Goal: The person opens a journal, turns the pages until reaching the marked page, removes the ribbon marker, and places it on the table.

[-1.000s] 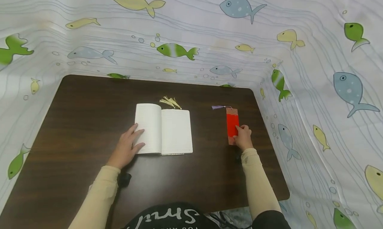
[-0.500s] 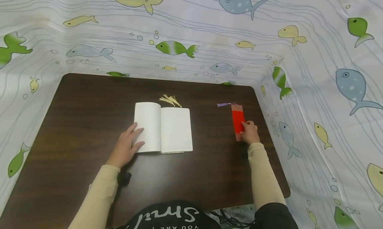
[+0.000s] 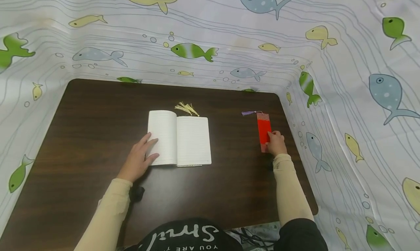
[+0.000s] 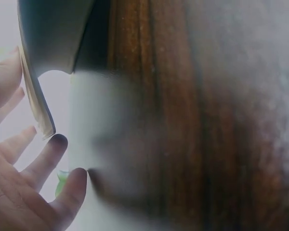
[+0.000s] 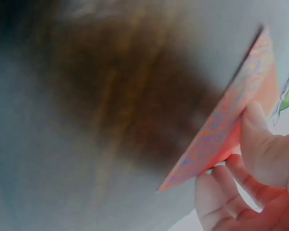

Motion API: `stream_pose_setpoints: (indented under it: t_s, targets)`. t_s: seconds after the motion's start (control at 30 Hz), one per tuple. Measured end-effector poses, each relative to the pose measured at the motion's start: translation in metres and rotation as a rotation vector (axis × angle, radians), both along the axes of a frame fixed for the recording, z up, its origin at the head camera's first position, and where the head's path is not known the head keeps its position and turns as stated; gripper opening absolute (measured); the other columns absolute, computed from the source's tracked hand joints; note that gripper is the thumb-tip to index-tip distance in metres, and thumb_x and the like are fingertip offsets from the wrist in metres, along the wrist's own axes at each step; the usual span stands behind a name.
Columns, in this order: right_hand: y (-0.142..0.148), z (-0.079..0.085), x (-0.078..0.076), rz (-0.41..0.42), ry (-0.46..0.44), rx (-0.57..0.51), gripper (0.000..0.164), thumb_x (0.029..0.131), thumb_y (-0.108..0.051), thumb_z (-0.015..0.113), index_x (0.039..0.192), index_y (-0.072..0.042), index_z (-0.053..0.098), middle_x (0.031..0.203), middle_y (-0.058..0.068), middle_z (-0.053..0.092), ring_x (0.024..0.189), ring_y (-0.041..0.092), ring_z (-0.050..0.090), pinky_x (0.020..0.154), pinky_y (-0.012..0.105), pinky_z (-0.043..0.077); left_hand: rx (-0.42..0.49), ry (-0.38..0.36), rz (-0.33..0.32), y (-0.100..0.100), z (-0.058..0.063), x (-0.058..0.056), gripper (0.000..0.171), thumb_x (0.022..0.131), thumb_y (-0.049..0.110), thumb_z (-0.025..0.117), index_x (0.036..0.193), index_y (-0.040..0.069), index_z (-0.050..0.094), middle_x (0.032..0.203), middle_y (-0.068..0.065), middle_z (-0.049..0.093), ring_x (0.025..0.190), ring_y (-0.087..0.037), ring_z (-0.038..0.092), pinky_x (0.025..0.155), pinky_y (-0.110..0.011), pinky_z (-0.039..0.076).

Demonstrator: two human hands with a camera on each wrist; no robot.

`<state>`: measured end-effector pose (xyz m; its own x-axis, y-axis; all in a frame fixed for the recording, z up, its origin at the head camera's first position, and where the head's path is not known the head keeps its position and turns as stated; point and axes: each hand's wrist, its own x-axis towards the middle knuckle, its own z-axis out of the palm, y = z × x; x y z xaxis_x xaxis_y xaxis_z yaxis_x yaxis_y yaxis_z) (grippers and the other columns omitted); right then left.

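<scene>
An open notebook (image 3: pixel 193 141) with lined white pages lies on the table. My left hand (image 3: pixel 137 158) rests over its left page edge, fingers spread. In the left wrist view, the thumb side of the left hand (image 4: pixel 33 178) meets the page edge (image 4: pixel 41 106), and other fingers stretch below it. Over on the right, a red bookmark (image 3: pixel 264 128) with a patterned end and a purple tassel (image 3: pixel 251 113) is pinched by my right hand (image 3: pixel 277 143). The right wrist view has the bookmark (image 5: pixel 221 130) tilted, my right thumb on one face and fingers beneath.
A pale yellow tassel (image 3: pixel 187 108) pokes out above the notebook's top edge. The dark wooden table (image 3: pixel 98 108) is bordered by a fish-print curtain (image 3: pixel 210 32) at the back and sides. Dark cables (image 3: pixel 251 240) lie near the person's lap.
My right hand has moved the bookmark toward the right and slightly farther back, slowing in the last half second. My left hand has stayed on the notebook's left page.
</scene>
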<state>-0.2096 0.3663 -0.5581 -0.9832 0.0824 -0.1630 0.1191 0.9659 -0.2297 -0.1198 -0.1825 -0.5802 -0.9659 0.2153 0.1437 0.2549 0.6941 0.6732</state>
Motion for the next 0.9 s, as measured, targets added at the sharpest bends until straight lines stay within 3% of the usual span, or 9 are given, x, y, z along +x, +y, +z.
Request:
stream_pose_setpoints:
  t_s: [0.13, 0.3, 0.37, 0.43, 0.53, 0.7, 0.77, 0.9]
  targets:
    - [-0.01, 0.005, 0.002, -0.002, -0.005, 0.072, 0.053, 0.091, -0.004, 0.06, 0.141, 0.006, 0.043, 0.133, 0.03, 0.042, 0.113, 0.049, 0.044, 0.09, 0.062, 0.045, -0.001, 0.002, -0.003, -0.001, 0.002, 0.0, 0.054, 0.091, 0.024, 0.067, 0.14, 0.009, 0.049, 0.156, -0.015, 0.029, 0.133, -0.046, 0.036, 0.102, -0.065, 0.032]
    - [-0.045, 0.0, 0.013, 0.059, 0.218, 0.152, 0.045, 0.086, -0.004, 0.064, 0.13, 0.005, 0.055, 0.129, 0.026, 0.049, 0.107, 0.047, 0.052, 0.081, 0.061, 0.049, -0.003, 0.003, -0.01, -0.002, 0.002, 0.0, 0.054, 0.091, 0.024, 0.067, 0.139, 0.009, 0.05, 0.155, -0.016, 0.03, 0.133, -0.046, 0.036, 0.103, -0.066, 0.031]
    - [-0.067, -0.002, 0.019, 0.118, 0.297, 0.136, 0.043, 0.086, -0.005, 0.067, 0.127, 0.003, 0.057, 0.13, 0.024, 0.052, 0.11, 0.045, 0.054, 0.086, 0.058, 0.049, -0.003, 0.004, -0.013, -0.002, 0.001, 0.001, 0.053, 0.092, 0.025, 0.067, 0.139, 0.009, 0.05, 0.155, -0.016, 0.031, 0.133, -0.047, 0.037, 0.103, -0.065, 0.031]
    - [-0.091, -0.003, 0.023, 0.203, 0.311, 0.093, 0.044, 0.089, -0.009, 0.067, 0.131, 0.001, 0.056, 0.136, 0.021, 0.05, 0.12, 0.041, 0.051, 0.096, 0.054, 0.046, 0.003, 0.005, -0.015, -0.001, 0.002, 0.001, 0.053, 0.091, 0.025, 0.067, 0.139, 0.009, 0.051, 0.155, -0.017, 0.031, 0.132, -0.047, 0.037, 0.103, -0.064, 0.032]
    - [-0.13, 0.0, 0.028, 0.33, 0.26, -0.004, 0.05, 0.093, -0.02, 0.065, 0.138, -0.004, 0.051, 0.146, 0.016, 0.043, 0.133, 0.034, 0.043, 0.108, 0.048, 0.038, 0.004, -0.001, -0.012, -0.002, 0.003, 0.002, 0.053, 0.092, 0.025, 0.067, 0.139, 0.009, 0.05, 0.155, -0.017, 0.03, 0.132, -0.047, 0.037, 0.103, -0.064, 0.032]
    - [-0.187, 0.005, 0.035, 0.479, 0.096, -0.173, 0.068, 0.09, -0.035, 0.068, 0.148, -0.015, 0.039, 0.159, 0.004, 0.025, 0.145, 0.024, 0.027, 0.114, 0.046, 0.029, 0.002, -0.011, 0.002, -0.003, 0.004, 0.003, 0.052, 0.092, 0.024, 0.066, 0.139, 0.008, 0.05, 0.155, -0.018, 0.03, 0.132, -0.047, 0.036, 0.104, -0.064, 0.031]
    - [-0.202, 0.005, 0.037, 0.524, 0.03, -0.191, 0.078, 0.086, -0.038, 0.072, 0.151, -0.018, 0.034, 0.161, 0.001, 0.02, 0.147, 0.023, 0.02, 0.115, 0.049, 0.025, 0.004, -0.005, 0.001, -0.003, 0.003, 0.003, 0.052, 0.092, 0.024, 0.067, 0.139, 0.008, 0.05, 0.155, -0.018, 0.03, 0.132, -0.047, 0.036, 0.105, -0.063, 0.031]
    - [-0.219, 0.003, 0.041, 0.591, -0.074, -0.105, 0.097, 0.076, -0.041, 0.079, 0.154, -0.021, 0.025, 0.162, -0.002, 0.012, 0.149, 0.021, 0.01, 0.117, 0.054, 0.016, -0.004, 0.005, -0.005, -0.003, 0.002, 0.002, 0.052, 0.092, 0.025, 0.066, 0.139, 0.008, 0.05, 0.155, -0.018, 0.03, 0.132, -0.047, 0.037, 0.105, -0.063, 0.031]
